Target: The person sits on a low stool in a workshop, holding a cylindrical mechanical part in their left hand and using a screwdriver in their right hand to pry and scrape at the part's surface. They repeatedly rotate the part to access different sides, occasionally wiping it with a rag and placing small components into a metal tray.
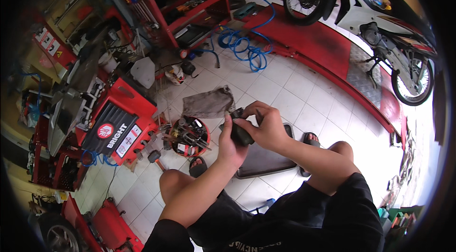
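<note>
Both your hands meet at frame centre on a dark blocky part [240, 133]: left hand [229, 144] grip wrapped under it, right hand [266, 126] grip closed over it, grey rag [207, 103] at 11 o'clock, red tool tub [190, 136] at 9.

White tile floor [289, 88] w/ grey rag [208, 103], red tool tub [189, 136], dark tray [266, 159], blue hose [242, 45].

Daylight floods in from the far right, blowing out the white floor tiles [304, 95] there, while the left side sits dimmer, the fisheye rim goes black, and straight edges bend near the borders.
</note>
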Demonstrator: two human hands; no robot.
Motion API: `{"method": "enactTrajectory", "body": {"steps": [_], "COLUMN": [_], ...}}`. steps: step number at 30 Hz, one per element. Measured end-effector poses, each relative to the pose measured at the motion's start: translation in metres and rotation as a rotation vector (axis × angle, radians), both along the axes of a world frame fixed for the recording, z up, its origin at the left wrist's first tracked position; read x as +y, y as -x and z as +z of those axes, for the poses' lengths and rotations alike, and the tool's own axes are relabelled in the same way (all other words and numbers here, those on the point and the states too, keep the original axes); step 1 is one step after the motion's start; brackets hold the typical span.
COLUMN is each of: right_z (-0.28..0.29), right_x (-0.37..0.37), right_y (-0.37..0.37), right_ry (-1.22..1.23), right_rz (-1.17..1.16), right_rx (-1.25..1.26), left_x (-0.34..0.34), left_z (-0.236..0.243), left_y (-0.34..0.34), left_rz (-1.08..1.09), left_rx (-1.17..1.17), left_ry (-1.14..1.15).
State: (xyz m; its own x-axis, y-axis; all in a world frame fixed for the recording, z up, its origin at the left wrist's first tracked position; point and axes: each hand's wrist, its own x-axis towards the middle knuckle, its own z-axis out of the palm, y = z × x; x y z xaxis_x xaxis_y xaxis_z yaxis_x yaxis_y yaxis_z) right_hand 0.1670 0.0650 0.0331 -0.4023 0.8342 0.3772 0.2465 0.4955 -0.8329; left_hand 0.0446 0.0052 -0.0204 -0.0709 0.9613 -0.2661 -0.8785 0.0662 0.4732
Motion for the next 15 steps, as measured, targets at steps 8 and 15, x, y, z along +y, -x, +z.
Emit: {"method": "enactTrajectory", "body": {"steps": [8, 15], "right_z": [-0.008, -0.009], "right_x": [0.002, 0.002], "right_y": [0.000, 0.002], "right_ry": [-0.055, -0.074], "right_rz": [0.033, 0.028], "right_rx": [-0.027, -0.029], "left_x": [0.001, -0.002], "left_z": [-0.005, -0.007], "left_y": [-0.002, -0.001], "left_rz": [-0.005, 0.008], "left_rx": [-0.034, -0.050], "left_ry": [-0.034, -0.039]}}
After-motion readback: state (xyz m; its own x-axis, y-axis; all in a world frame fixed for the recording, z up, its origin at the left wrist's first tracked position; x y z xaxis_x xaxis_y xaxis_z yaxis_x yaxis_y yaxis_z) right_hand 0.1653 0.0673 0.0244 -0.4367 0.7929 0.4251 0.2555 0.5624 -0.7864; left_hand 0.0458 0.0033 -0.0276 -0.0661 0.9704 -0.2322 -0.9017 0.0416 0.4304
